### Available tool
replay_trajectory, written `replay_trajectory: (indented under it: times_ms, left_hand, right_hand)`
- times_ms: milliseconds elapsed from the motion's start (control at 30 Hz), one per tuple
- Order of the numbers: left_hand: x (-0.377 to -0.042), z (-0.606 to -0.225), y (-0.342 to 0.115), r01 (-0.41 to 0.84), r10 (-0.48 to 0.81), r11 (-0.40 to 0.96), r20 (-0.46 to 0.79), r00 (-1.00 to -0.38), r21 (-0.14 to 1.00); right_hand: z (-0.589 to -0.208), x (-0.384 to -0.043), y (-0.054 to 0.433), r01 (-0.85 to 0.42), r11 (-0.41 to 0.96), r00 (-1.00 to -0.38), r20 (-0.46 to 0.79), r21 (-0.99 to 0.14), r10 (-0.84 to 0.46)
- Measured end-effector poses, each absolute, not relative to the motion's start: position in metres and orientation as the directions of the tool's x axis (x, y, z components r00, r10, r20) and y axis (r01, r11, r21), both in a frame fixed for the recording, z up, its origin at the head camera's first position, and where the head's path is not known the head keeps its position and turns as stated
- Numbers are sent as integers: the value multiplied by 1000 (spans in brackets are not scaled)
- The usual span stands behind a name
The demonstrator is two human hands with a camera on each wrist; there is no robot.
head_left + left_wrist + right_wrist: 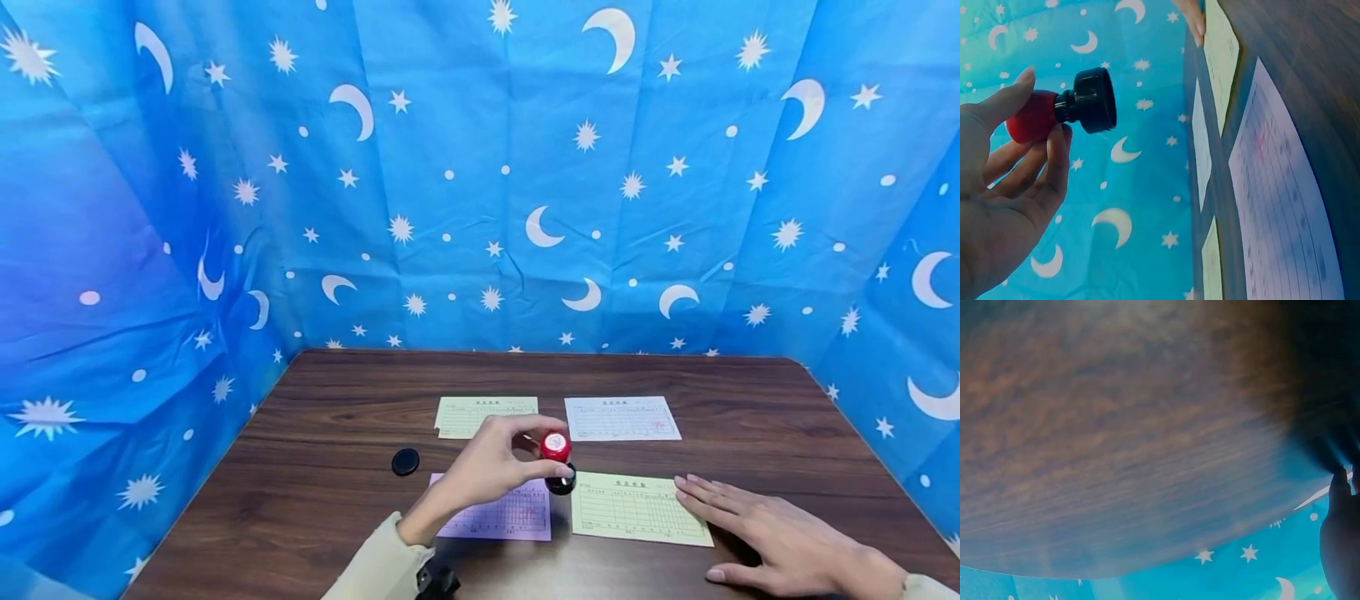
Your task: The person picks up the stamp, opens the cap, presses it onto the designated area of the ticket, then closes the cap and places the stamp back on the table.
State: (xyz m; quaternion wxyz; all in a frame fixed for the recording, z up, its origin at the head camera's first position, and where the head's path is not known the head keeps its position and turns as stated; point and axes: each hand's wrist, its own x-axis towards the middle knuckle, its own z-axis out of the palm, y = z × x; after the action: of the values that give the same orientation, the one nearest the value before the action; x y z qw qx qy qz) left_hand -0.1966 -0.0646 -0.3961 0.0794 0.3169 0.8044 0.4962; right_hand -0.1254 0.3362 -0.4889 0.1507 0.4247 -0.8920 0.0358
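My left hand [495,460] pinches the red knob of a round stamp [556,447] between thumb and fingers. In the left wrist view the stamp [1094,101] has a black cylindrical base, held apart from the papers. Beneath this hand lies a purple form slip [495,521], partly covered, with a red mark on it. My right hand [780,533] lies with fingers extended, its fingertips touching the right edge of a yellow-green form slip [637,510]. No red mark shows on that slip. Only part of the right hand [1340,544] appears in the right wrist view.
A white form slip [622,418] with a red mark lies at the back right. Left of it is a pale green slip [480,417], partly hidden by the left hand. A round black cap [406,462] lies on the brown wooden table [300,517]. Blue star-and-moon cloth [465,267] hangs behind.
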Motion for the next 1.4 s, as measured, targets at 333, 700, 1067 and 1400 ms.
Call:
replay_trajectory:
  times_ms: [333, 700, 1067, 1400]
  left_hand:
    - [-198, -398, -12, 471, 634, 303, 194, -748, 828]
    - [-191, -410, 42, 511, 665, 374, 160, -730, 774]
    - [-189, -431, 78, 685, 731, 454, 202, -652, 570]
    - [-190, -438, 92, 752, 763, 449, 231, -603, 482]
  right_hand:
    - [-488, -127, 338, -741, 669, -631, 274, 64, -726]
    - [-488, -125, 338, -717, 697, -669, 251, 32, -700]
    - [-487, -125, 342, -694, 720, -704, 189, 21, -685]
    - [-489, -128, 344, -706, 708, -689, 209, 21, -694]
